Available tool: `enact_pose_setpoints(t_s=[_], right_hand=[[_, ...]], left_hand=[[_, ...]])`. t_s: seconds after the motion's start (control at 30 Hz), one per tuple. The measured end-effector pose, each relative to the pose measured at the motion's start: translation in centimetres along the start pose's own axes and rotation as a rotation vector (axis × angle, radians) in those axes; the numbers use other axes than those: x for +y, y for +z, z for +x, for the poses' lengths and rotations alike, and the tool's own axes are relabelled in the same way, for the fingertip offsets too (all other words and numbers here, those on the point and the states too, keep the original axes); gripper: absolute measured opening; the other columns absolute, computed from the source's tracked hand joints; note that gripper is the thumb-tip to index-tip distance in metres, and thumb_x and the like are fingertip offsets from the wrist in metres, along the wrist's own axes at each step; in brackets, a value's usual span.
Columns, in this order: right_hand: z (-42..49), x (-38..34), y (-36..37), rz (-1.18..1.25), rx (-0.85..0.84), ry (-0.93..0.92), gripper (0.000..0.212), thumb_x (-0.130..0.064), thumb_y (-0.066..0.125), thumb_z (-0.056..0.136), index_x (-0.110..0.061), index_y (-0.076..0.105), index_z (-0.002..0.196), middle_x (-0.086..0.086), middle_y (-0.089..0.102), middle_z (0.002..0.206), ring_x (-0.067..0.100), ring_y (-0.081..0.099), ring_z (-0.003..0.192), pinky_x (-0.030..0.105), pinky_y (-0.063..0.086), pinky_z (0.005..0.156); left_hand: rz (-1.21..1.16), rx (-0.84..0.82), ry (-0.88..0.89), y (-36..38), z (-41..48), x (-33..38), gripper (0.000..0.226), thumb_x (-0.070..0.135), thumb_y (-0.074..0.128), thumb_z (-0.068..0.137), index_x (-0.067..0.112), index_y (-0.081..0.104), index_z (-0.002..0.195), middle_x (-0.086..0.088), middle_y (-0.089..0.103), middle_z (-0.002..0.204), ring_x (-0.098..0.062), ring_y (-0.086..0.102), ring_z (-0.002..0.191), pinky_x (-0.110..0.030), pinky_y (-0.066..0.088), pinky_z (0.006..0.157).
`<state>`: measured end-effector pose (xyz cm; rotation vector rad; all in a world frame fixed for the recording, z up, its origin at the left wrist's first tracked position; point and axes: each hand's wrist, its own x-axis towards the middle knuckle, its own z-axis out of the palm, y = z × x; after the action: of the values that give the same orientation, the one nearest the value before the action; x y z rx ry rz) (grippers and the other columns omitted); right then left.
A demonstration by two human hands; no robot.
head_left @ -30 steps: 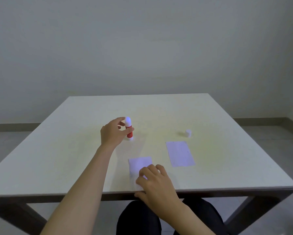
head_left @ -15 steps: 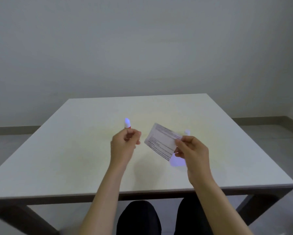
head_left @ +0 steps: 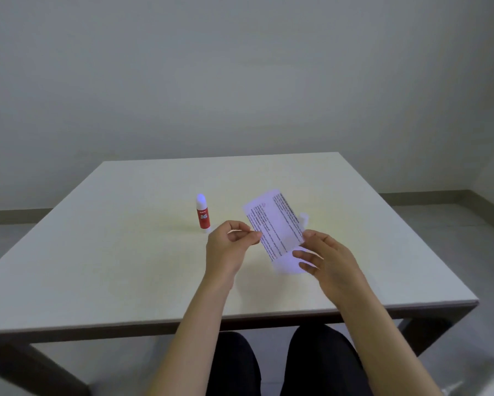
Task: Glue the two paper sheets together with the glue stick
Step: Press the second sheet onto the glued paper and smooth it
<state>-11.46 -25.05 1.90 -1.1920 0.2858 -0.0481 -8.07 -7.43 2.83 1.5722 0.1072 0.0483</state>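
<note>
Left hand pinches the printed sheet at its 9 o'clock edge, right hand grips its 4 o'clock corner, and it hangs tilted above the counter. Sheet 2 lies flat just beneath, mostly hidden. Glue stick stands upright and uncapped at 10 o'clock from the hands, its cap peeking out behind the paper. Risk: lowered askew, the edges won't line up, and a swinging wrist could topple the stick.

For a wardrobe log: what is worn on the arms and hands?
Nothing: the left hand and right hand are bare, without gloves, rings or a watch, and both forearms are bare with no sleeve in view.
</note>
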Motion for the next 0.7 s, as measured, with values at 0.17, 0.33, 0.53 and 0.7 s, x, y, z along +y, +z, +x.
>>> enact_pose_setpoints(t_s=[0.17, 0.33, 0.53, 0.7], right_hand=[[1.3, -1.4, -2.3, -0.397, -0.048, -0.013, 0.010, -0.011, 0.065, 0.085, -0.008, 0.070, 0.077, 0.006, 0.067, 0.078, 0.017, 0.057, 0.063, 0.025, 0.041, 0.058], [2.6, -1.0, -2.8, -0.663, 0.020, -0.073, 0.014, -0.007, 0.066, 0.082, -0.008, 0.067, 0.068, -0.001, 0.061, 0.060, 0.011, 0.047, 0.052, 0.019, 0.035, 0.046], [3.5, 0.5, -3.3, -0.726, 0.059, -0.041, 0.017, -0.009, 0.069, 0.079, -0.010, 0.067, 0.061, -0.004, 0.055, 0.048, 0.011, 0.041, 0.044, 0.018, 0.030, 0.042], [3.9, 0.6, -3.7, -0.754, 0.083, -0.042, 0.017, -0.009, 0.068, 0.077, -0.012, 0.067, 0.061, -0.011, 0.053, 0.037, 0.008, 0.041, 0.040, 0.017, 0.031, 0.040]], left_hand=[[0.147, -0.070, -0.073, 0.7, 1.6, -0.6, 0.030, 0.017, 0.080, 0.069, 0.022, 0.053, 0.081, 0.005, 0.073, 0.074, -0.010, 0.067, 0.082, -0.022, 0.040, 0.067], [0.238, -0.059, -0.109, 1.7, 3.1, -1.4, 0.037, 0.020, 0.080, 0.069, 0.021, 0.050, 0.091, 0.008, 0.070, 0.076, -0.003, 0.060, 0.079, -0.023, 0.038, 0.061], [0.287, -0.053, -0.173, 2.3, 4.0, -2.3, 0.045, 0.020, 0.080, 0.069, 0.019, 0.050, 0.101, 0.010, 0.063, 0.078, -0.001, 0.054, 0.077, -0.022, 0.037, 0.058], [0.290, -0.059, -0.188, 2.4, 4.1, -3.2, 0.045, 0.020, 0.080, 0.068, 0.020, 0.050, 0.101, 0.009, 0.064, 0.079, -0.005, 0.055, 0.079, -0.022, 0.036, 0.059]])
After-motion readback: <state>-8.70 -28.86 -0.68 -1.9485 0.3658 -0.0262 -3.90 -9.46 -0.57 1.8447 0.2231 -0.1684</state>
